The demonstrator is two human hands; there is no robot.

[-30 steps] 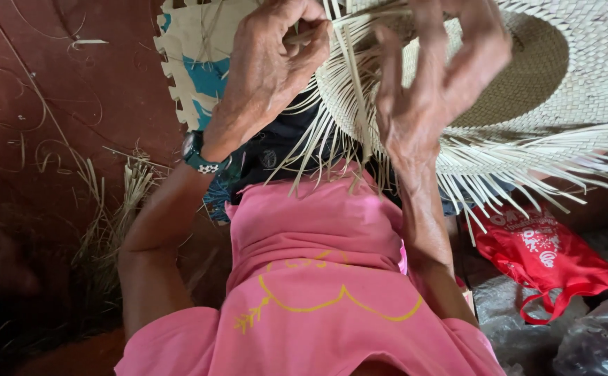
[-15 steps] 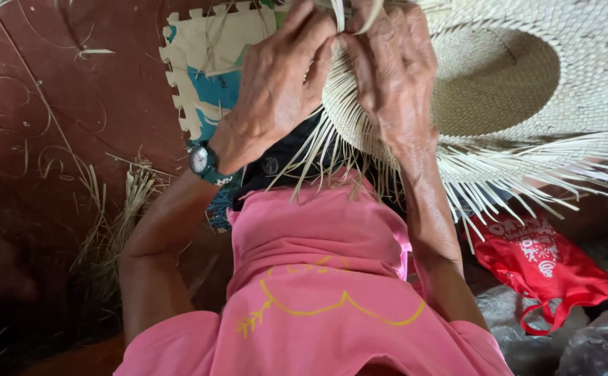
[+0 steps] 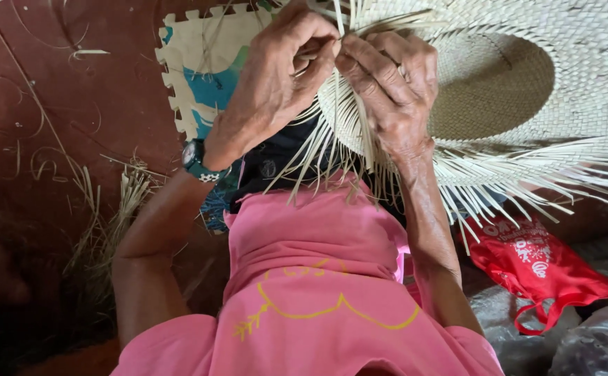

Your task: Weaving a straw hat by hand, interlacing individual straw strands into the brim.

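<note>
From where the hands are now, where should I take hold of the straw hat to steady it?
Probably take the straw hat at its woven brim, coming from the far right side. There the weave is finished and firm, while the near edge ends in loose strands that would likely bend.

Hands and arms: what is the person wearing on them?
Both arms are bare, with no sleeves below the pink top. The left hand has a dark wristwatch with a teal rim at its wrist. The right hand wears nothing.

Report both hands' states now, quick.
Left hand: closed, pinching pale straw strands at the brim edge of the round woven straw hat.
Right hand: closed, fingers gripping the same hat's unfinished brim.
</note>
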